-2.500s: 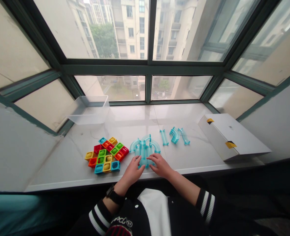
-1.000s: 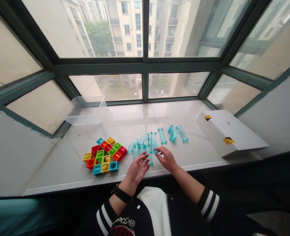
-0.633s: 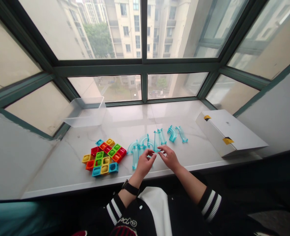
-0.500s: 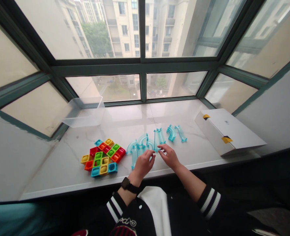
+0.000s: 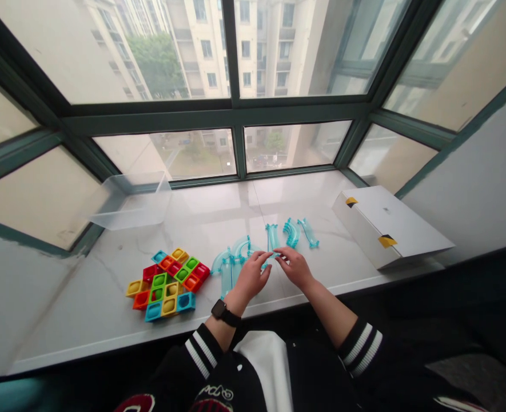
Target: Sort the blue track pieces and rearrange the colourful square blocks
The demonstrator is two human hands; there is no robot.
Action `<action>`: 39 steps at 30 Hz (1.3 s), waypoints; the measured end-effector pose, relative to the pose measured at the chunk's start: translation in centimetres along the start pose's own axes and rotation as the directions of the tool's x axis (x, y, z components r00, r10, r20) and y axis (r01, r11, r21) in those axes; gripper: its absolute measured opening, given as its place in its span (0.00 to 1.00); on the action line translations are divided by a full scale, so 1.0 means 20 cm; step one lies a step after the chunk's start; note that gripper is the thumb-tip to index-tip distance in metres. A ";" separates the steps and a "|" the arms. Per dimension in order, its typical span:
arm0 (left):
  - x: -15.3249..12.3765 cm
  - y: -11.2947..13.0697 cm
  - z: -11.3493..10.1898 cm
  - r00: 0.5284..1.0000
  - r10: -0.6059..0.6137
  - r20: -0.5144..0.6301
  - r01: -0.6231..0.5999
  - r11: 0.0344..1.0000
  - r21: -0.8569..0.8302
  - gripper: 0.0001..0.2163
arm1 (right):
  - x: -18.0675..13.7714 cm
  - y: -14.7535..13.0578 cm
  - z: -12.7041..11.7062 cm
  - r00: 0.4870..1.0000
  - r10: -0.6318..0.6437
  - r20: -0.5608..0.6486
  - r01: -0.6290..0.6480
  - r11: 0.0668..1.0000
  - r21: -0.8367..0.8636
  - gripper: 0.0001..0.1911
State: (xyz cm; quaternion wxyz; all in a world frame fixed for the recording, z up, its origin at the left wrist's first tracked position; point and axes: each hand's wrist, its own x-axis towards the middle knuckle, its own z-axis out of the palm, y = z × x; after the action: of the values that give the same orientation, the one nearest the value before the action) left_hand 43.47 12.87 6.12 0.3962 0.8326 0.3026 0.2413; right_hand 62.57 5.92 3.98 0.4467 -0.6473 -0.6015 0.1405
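Translucent blue track piece [image 5: 272, 234], near end pinched by left hand [image 5: 251, 277] and right hand [image 5: 297, 267]; fingers curled, tips close.

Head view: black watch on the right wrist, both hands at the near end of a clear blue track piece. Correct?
Not the wrist: the head view shows the black watch on the wrist of the left hand. That one and the right hand are both at the near end of a clear blue track piece.

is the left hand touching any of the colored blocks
Apart. The head view shows blue track pieces between the left hand and the colored blocks.
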 end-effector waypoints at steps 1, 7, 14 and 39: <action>0.01 0.00 0.02 1.000 0.002 0.016 -0.001 1.000 -0.020 0.20 | 0.01 0.01 -0.01 1.000 -0.001 -0.008 0.001 1.000 -0.015 0.12; 0.09 0.00 0.11 0.999 -0.041 0.030 0.043 0.998 -0.049 0.20 | 0.06 0.06 -0.03 0.998 0.009 -0.066 -0.013 0.998 -0.062 0.11; 0.16 0.02 0.14 0.998 -0.041 0.040 0.043 0.998 -0.046 0.24 | 0.08 0.11 -0.02 0.989 0.066 -0.129 -0.077 0.993 -0.085 0.11; 0.20 -0.10 0.25 0.962 -0.260 0.089 0.272 0.944 -0.187 0.29 | 0.16 0.17 0.09 0.958 0.285 -0.039 -0.282 0.902 -0.327 0.16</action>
State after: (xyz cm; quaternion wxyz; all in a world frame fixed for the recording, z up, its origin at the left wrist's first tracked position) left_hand 48.88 14.18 2.37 0.5153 0.7478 0.3740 0.1880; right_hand 64.32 9.95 1.59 0.3044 -0.7924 -0.5182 0.1046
